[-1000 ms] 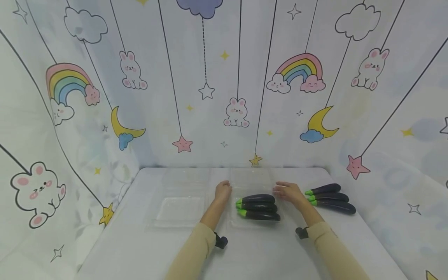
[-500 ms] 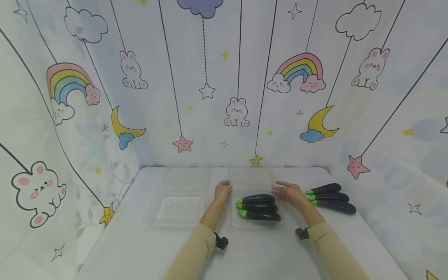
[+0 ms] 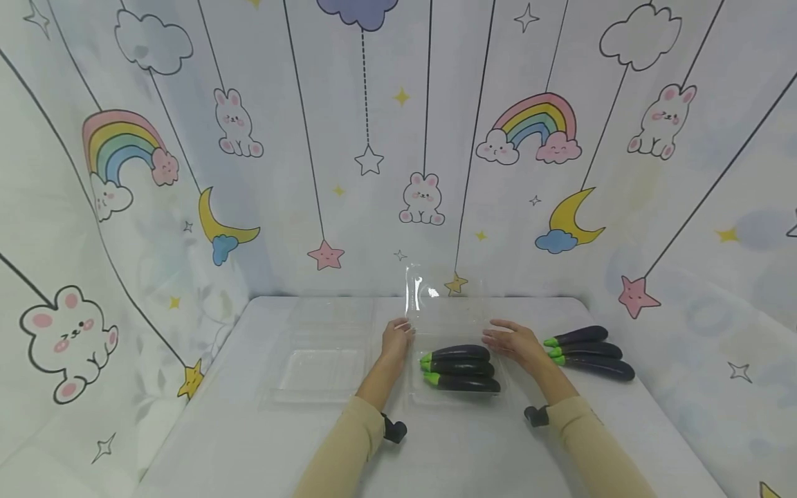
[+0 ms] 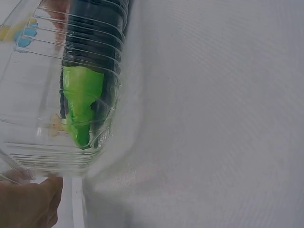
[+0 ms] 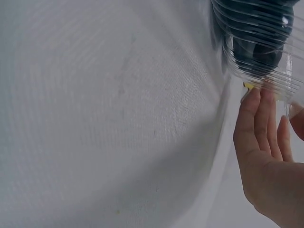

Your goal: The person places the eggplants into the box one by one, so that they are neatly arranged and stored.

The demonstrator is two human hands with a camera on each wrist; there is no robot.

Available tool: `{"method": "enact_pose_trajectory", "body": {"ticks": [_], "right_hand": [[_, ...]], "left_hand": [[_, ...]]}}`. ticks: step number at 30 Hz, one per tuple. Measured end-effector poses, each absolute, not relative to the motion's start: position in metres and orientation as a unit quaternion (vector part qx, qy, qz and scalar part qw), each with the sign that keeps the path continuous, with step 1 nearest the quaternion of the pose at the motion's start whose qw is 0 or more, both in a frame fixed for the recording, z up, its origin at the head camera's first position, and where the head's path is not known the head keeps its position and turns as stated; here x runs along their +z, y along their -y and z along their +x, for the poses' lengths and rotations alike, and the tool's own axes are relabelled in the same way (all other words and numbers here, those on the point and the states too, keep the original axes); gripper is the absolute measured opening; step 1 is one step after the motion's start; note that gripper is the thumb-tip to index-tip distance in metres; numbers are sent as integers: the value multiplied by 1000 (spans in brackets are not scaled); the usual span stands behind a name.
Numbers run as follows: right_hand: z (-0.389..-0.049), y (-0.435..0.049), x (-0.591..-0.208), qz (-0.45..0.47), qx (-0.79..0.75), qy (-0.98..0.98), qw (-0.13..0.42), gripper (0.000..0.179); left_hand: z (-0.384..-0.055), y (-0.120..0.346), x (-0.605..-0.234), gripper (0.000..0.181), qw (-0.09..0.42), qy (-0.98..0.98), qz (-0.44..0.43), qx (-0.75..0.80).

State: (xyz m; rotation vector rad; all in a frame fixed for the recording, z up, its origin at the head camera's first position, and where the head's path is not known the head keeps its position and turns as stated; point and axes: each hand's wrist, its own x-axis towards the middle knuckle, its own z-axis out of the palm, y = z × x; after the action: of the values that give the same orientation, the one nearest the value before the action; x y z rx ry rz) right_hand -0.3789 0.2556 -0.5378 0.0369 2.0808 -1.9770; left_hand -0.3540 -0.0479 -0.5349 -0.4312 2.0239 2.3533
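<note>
On a white table [image 3: 461, 456], three eggplants [image 3: 461, 369] lie side by side in a clear plastic box [image 3: 457, 400], its lid [image 3: 436, 297] raised behind them. The left hand [image 3: 396, 339] is at the box's left back corner, whether pinching I cannot tell; the right hand [image 3: 515, 342], fingers extended, is at the right.

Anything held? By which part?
Can't tell for certain: left hand and right hand are at opposite ends of the clear container, near its raised lid; a firm grip isn't discernible.
</note>
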Motion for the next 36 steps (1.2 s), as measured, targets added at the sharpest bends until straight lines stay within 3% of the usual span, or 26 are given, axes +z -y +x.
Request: {"method": "enact_pose_trajectory", "body": {"ticks": [27, 36], "right_hand": [[-375, -255, -540, 55, -685, -715, 128, 55], [-370, -252, -536, 95, -614, -778, 94, 53]], "left_hand": [[-352, 51, -540, 37, 8, -572, -122, 811], [-350, 54, -544, 38, 11, -585, -124, 802]]}}
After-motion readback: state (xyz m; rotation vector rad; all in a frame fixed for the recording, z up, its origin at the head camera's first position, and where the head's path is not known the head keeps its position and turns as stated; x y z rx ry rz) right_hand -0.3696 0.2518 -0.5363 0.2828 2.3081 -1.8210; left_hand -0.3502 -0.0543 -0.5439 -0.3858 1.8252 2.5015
